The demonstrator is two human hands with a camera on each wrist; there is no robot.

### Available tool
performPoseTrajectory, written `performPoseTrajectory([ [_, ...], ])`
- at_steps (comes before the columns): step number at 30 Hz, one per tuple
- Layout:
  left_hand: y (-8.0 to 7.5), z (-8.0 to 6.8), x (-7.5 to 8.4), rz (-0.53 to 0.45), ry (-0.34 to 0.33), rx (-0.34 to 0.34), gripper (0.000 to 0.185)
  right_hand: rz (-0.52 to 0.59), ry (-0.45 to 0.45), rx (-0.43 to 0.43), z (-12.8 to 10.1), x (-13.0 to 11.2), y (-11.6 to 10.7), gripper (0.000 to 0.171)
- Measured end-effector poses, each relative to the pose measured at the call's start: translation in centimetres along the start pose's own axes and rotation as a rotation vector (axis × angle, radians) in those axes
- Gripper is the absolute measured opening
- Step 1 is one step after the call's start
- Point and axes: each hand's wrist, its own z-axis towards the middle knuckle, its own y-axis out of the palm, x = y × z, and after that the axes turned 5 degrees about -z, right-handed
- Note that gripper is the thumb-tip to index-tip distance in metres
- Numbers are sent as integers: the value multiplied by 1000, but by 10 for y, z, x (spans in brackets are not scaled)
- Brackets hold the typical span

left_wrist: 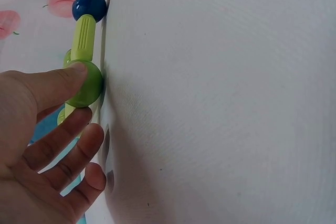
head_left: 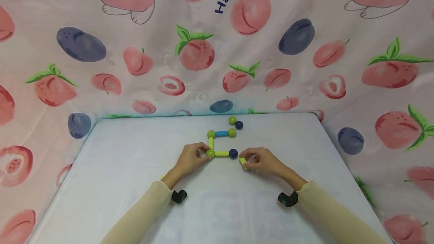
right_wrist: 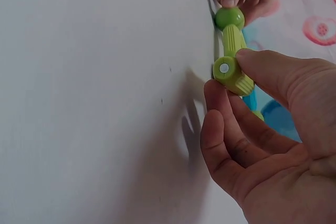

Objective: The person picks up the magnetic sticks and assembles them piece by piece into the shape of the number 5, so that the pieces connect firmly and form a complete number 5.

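Note:
On the white table lies a joined shape of magnetic balls and rods. My left hand (head_left: 191, 158) pinches its near-left green ball (left_wrist: 90, 85) between thumb and finger. From that ball a yellow-green rod (head_left: 222, 154) runs right to a navy ball (head_left: 233, 154). Another yellow-green rod (head_left: 211, 143) leads back to a second green ball (head_left: 211, 134), where a blue rod (head_left: 222, 133) joins a third green ball (head_left: 232, 133). Just right of the navy ball, my right hand (head_left: 264, 161) holds a loose yellow-green rod (right_wrist: 236, 80) by thumb and fingers, its white round end showing.
Behind the shape, a loose green ball (head_left: 232, 120) and a navy ball (head_left: 239, 125) sit side by side. Part of a yellow-green piece (head_left: 163, 176) peeks out beside the left wrist. A fruit-printed cloth (head_left: 203, 97) hangs along the back and sides of the table (head_left: 135, 142).

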Motion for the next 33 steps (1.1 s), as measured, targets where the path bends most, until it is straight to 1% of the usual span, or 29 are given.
performPoseTrajectory([
  [11,0,0,1,5,-2,5,26,3,-2,-3,6,-6,12,32],
  [17,0,0,2,1,-5,8,25,-28,9,8,9,-6,15,30],
  [23,0,0,3,-3,1,16,26,-22,3,6,11,-7,17,30],
  [33,1,0,2,8,15,18,26,-15,12,53,14,-8,24,29],
])
